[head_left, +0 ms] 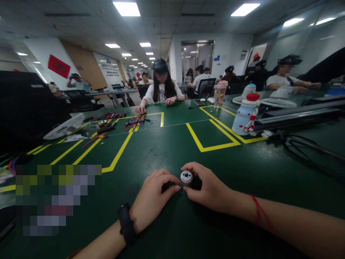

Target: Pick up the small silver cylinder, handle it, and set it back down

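Observation:
A small round metal part (pixel 186 177) with a pale top face and dark holes stands near the middle front of the green table (pixel 161 154). My right hand (pixel 206 185) grips it from the right, thumb in front and fingers behind. On its left side is my left hand (pixel 156 194), thumb and forefinger nearly meeting beside the part; whether the fingertips touch it is hard to tell. A black band circles my left wrist, and a red string is on my right wrist.
Bundles of coloured wires (pixel 134 122) lie at the back left, near a person's hand (pixel 140 109). A white fan (pixel 64 126) rests at the left. A blue-white bottle (pixel 241 118), metal rails (pixel 299 116) and black cables (pixel 302 144) occupy the right. Yellow tape marks the table.

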Demonstrator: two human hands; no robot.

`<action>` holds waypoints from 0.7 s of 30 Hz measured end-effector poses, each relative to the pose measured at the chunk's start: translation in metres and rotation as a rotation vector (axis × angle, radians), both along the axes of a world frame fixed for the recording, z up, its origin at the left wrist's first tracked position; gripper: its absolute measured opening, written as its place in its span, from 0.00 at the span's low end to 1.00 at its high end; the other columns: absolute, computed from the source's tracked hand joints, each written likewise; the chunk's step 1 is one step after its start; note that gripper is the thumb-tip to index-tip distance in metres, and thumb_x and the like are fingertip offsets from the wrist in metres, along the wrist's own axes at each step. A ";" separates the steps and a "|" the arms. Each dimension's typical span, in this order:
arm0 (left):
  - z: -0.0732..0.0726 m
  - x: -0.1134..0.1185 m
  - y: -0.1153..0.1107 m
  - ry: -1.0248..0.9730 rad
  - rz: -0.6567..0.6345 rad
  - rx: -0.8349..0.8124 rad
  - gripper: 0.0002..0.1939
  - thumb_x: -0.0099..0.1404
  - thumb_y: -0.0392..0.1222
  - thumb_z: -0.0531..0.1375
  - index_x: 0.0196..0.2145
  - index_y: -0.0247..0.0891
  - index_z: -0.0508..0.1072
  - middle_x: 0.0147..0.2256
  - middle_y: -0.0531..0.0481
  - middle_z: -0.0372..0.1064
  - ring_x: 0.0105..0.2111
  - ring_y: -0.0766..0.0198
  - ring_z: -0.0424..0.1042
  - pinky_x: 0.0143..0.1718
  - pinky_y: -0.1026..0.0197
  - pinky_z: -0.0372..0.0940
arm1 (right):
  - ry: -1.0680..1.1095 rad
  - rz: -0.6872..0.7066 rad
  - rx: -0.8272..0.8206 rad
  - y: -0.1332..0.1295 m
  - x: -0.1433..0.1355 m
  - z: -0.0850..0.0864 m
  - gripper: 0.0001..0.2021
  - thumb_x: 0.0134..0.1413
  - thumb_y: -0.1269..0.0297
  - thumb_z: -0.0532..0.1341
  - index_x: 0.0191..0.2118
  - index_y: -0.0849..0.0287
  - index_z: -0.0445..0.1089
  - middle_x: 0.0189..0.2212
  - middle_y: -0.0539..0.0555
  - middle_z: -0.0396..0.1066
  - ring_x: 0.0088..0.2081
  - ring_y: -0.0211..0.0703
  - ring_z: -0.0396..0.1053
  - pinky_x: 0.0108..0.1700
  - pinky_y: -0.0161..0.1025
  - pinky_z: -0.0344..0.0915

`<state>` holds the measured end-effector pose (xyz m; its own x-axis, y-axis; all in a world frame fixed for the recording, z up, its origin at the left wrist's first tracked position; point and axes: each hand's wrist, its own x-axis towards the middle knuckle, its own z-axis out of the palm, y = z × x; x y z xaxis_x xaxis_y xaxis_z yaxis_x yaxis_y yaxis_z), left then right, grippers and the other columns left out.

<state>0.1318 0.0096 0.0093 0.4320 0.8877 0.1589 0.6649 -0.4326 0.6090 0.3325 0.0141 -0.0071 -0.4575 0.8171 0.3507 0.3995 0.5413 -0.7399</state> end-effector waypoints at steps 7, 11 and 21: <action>0.010 -0.081 -0.009 -0.081 0.249 -0.134 0.14 0.67 0.51 0.54 0.44 0.45 0.73 0.43 0.54 0.72 0.44 0.60 0.70 0.47 0.59 0.62 | -0.122 -0.280 -0.001 0.008 0.069 0.024 0.24 0.52 0.56 0.61 0.55 0.54 0.62 0.49 0.54 0.67 0.45 0.40 0.68 0.49 0.40 0.66; 0.000 -0.142 -0.012 -0.147 0.508 -0.274 0.20 0.64 0.57 0.55 0.46 0.42 0.71 0.37 0.54 0.73 0.37 0.59 0.70 0.40 0.61 0.64 | -0.322 -0.755 -0.007 0.015 0.172 0.028 0.30 0.49 0.46 0.60 0.56 0.54 0.63 0.45 0.57 0.69 0.39 0.47 0.69 0.40 0.44 0.68; -0.016 -0.153 -0.007 -0.112 0.511 -0.324 0.26 0.62 0.63 0.53 0.48 0.42 0.69 0.40 0.50 0.72 0.40 0.57 0.70 0.43 0.59 0.62 | -0.785 -1.111 0.310 0.013 0.245 0.016 0.37 0.49 0.42 0.56 0.58 0.65 0.58 0.53 0.69 0.61 0.54 0.67 0.59 0.52 0.59 0.59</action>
